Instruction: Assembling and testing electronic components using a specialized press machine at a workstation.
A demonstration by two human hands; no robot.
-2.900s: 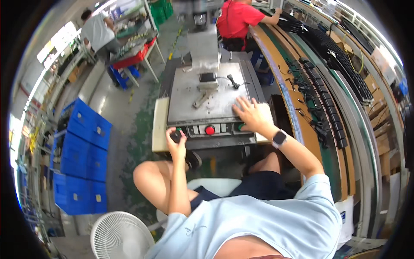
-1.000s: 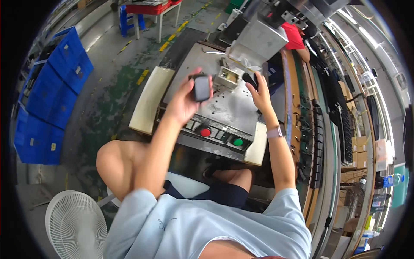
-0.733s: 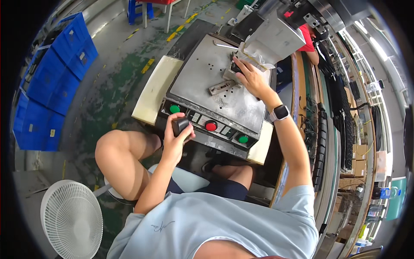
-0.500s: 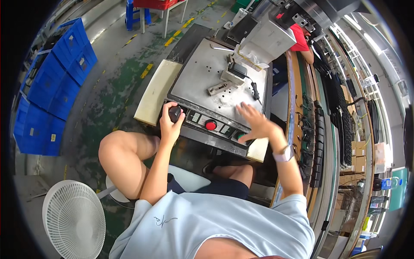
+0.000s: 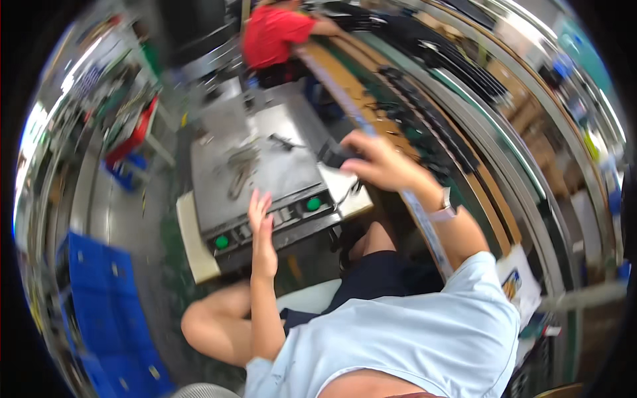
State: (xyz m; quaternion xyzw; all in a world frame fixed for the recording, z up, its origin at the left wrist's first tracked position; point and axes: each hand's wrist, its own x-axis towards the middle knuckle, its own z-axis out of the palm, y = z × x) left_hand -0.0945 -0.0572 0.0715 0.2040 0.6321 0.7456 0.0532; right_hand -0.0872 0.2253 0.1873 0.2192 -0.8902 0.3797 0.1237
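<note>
In my right hand [image 5: 385, 162], off the right edge of the metal worktable, is a black power adapter [image 5: 332, 154], pinched between thumb and fingers. Its thin cord runs left to a small black plug end [image 5: 282, 140] over the plate. My left hand [image 5: 262, 229] holds nothing; its fingers are stretched upward in front of the machine's button panel [image 5: 282, 215]. A green button [image 5: 221, 242] shows left of that hand and another green button [image 5: 313, 204] right of it. A metal fixture [image 5: 242, 166] sits on the worktable [image 5: 219, 149], blurred by motion.
A conveyor line [image 5: 458, 126] with black parts runs along the right. At its far end works a person in a red shirt [image 5: 275, 36]. Blue bins [image 5: 106, 292] stand at the lower left, and a fan [image 5: 202, 391] peeks in at the bottom edge.
My view has swung to the right. My left hand has let go of the black knob at the panel's left end. My right hand has taken the adapter from the fixture, moving it right.
</note>
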